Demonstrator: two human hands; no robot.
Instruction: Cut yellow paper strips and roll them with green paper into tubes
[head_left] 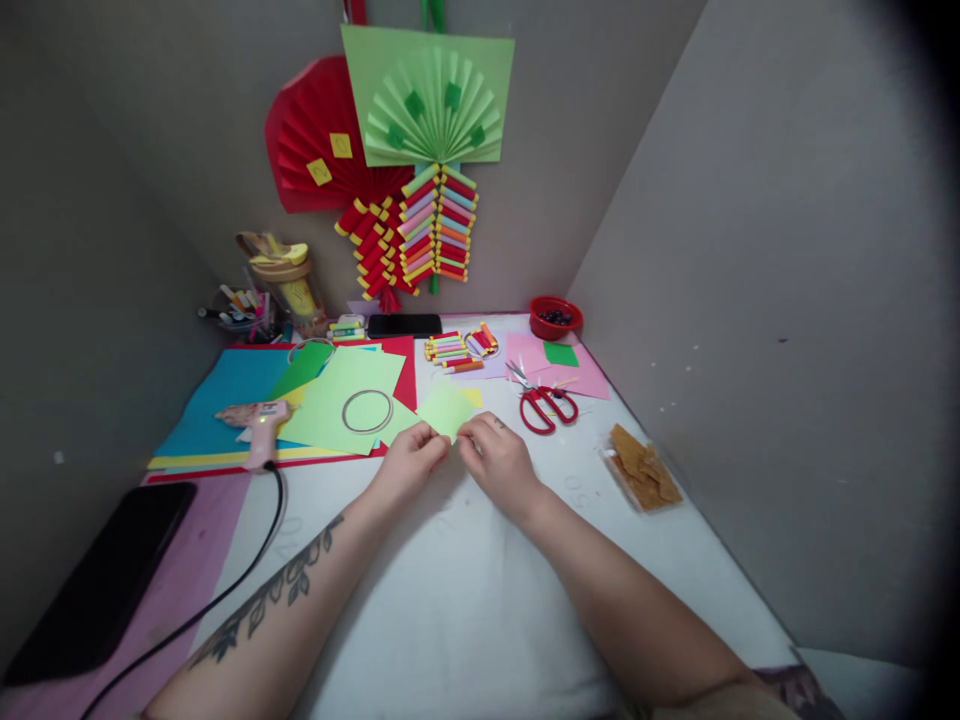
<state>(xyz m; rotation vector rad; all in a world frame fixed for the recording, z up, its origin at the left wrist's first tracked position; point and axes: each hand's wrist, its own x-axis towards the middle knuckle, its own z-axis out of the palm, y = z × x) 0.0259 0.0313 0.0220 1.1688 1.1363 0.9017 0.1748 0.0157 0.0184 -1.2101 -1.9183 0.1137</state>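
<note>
My left hand (pixel 412 460) and my right hand (pixel 497 458) are close together over the middle of the white table. Between them they pinch the near edge of a small light green paper (pixel 447 405), with fingers curled on both sides. Just left of it, larger light green sheets (pixel 330 405) lie with a thin ring (pixel 367 411) on top. A small yellow paper (pixel 472 397) shows behind the held piece. To the right rest red-handled scissors (pixel 547 405), their blades partly open and pointing away.
A pink glue gun (pixel 265 430) with a black cable lies at left, near a black tablet-like object (pixel 105 570). Small paper rolls (pixel 450 350), a red bowl (pixel 555 318) and a clear box (pixel 643 470) sit farther back and right. Paper fans (pixel 431 100) hang on the wall.
</note>
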